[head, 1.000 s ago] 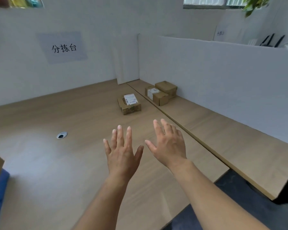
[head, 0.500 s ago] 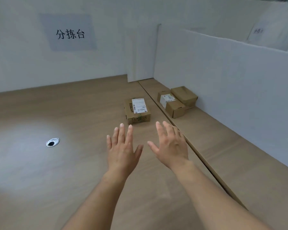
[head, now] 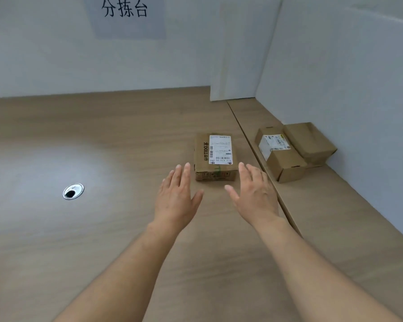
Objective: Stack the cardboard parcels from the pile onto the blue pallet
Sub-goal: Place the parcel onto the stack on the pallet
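Note:
A flat cardboard parcel [head: 214, 156] with a white shipping label lies on the wooden table [head: 102, 147]. My left hand [head: 177, 196] hovers open just short of its near left corner, fingers straight. My right hand [head: 254, 194] is open at its near right corner, also apart from it. Two more cardboard parcels sit against the right partition: a labelled one [head: 279, 154] and a plain one [head: 310, 142] behind it. The blue pallet is out of view.
A round metal cable grommet [head: 73, 191] is set in the table to the left. A seam [head: 261, 163] separates the two tabletops. White partition walls [head: 347, 89] close the back and right; a sign with Chinese characters [head: 125, 10] hangs on the back wall.
Both hands have reached forward toward the flat parcel, and the view has tilted down and closer. The blue edge at lower left has left the frame.

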Available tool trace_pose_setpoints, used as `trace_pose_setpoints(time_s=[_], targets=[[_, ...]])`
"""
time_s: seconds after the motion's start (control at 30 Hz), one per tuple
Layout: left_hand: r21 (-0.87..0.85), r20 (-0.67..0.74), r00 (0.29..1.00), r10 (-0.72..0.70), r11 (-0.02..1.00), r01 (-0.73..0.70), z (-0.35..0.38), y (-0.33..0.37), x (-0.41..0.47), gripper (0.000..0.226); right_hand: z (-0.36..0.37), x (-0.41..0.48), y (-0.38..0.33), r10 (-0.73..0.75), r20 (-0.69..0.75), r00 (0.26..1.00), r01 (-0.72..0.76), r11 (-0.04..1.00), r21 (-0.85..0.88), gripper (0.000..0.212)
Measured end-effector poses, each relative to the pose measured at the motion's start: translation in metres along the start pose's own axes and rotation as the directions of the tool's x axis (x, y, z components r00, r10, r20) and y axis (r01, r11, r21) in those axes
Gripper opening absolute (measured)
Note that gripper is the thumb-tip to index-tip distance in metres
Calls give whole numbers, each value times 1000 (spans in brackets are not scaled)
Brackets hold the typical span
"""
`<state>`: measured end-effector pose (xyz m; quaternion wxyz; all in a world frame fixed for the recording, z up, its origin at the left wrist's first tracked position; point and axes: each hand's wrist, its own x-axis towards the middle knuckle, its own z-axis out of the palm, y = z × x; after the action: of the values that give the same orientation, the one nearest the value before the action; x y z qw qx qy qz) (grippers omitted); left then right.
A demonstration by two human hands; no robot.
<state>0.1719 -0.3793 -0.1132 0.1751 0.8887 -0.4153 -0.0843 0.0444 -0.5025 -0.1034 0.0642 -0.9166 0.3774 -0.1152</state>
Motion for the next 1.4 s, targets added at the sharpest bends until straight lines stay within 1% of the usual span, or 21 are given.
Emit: trace_pose_setpoints(time_s=[0.17, 0.37, 0.43, 0.5, 0.57, 0.67, 0.77, 0.87, 0.97, 1.03, 1.17, 1.4], targets=[[-76, 53, 997, -48, 996, 52, 28, 2, 53, 73, 35, 51, 22, 75, 87, 993, -81, 994, 68, 68], [-282, 130, 978, -165, 939, 196, 65, -2, 121, 69, 74, 105, 37, 179, 213, 961, -219, 959, 179, 65], [-358, 154, 968, -197, 902, 240, 76, -6, 138, 58, 85, 116, 41, 204, 288, 936, -280, 926, 254, 57], [-417, 180, 959, -218, 866, 275, 83, -9, 145, 47, 93, 121, 45, 217, 359, 908, -348, 867, 357, 46], [-493, 202, 950, -237, 814, 308, 84, -10, 144, 42, 97, 120, 48, 215, 387, 896, -384, 813, 437, 42], [-625, 226, 949, -221, 714, 315, 79, -8, 132, 43, 92, 111, 49, 197, 409, 891, -396, 778, 488, 46], [-690, 205, 965, -162, 675, 260, 66, -5, 111, 50, 74, 97, 44, 188, 433, 881, -408, 765, 498, 63], [-729, 191, 971, -143, 642, 237, 45, 1, 85, 55, 50, 82, 36, 163, 431, 888, -386, 773, 503, 77], [-757, 160, 978, -132, 620, 208, 21, 7, 58, 58, 25, 61, 27, 124, 412, 903, -349, 770, 534, 82], [-759, 126, 985, -116, 628, 171, 3, 12, 36, 53, 9, 42, 21, 107, 392, 914, -327, 766, 554, 83], [-745, 68, 992, -102, 657, 119, -28, 18, -12, 52, -19, 3, 7, 59, 343, 938, -267, 755, 599, 84], [-719, -40, 987, -157, 690, 80, -68, 21, -106, 53, -63, -67, -19, -46, 203, 978, -100, 751, 653, 85]])
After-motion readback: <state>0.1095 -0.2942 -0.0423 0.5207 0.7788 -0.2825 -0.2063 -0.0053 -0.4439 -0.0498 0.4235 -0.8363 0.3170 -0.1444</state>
